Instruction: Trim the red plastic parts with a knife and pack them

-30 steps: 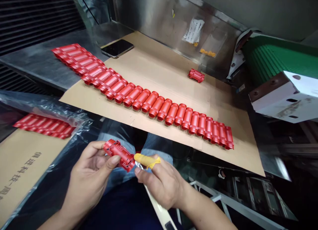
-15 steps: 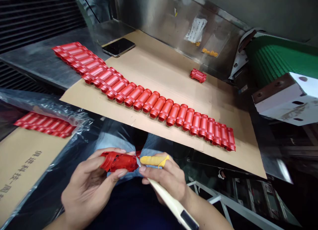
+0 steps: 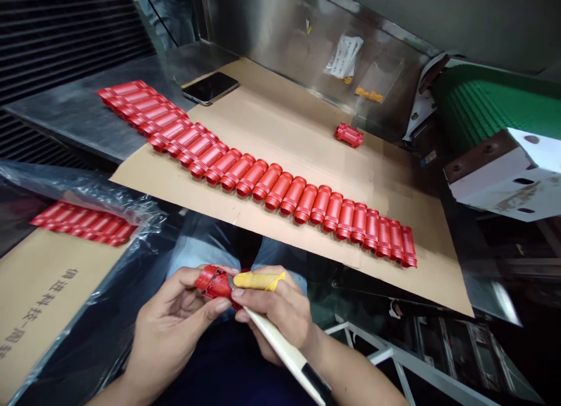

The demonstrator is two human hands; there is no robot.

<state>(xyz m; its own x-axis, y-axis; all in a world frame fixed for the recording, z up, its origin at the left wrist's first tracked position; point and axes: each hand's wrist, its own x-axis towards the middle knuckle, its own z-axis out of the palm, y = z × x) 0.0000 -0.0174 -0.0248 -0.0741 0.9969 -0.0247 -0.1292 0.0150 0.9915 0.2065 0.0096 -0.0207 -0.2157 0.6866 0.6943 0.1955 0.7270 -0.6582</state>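
Glossy red plastic part (image 3: 214, 283); smooth cream plastic handle (image 3: 276, 336); matt cardboard (image 3: 280, 120).

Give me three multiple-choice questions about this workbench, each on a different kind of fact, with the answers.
1. Where does the lone red moulded part lie?
A. On the green conveyor belt
B. Inside the plastic bag
C. On the cardboard sheet

2. What colour is the finger cot on the right hand?
A. Yellow
B. Blue
C. White

3. What is the left hand doing?
A. Lying flat on the cardboard
B. Holding a red moulded piece
C. Gripping the phone

Answers:
1. C: it sits on the cardboard, apart from the long red row.
2. A: the cot shows yellow on the finger.
3. B: its fingers curl around the piece.
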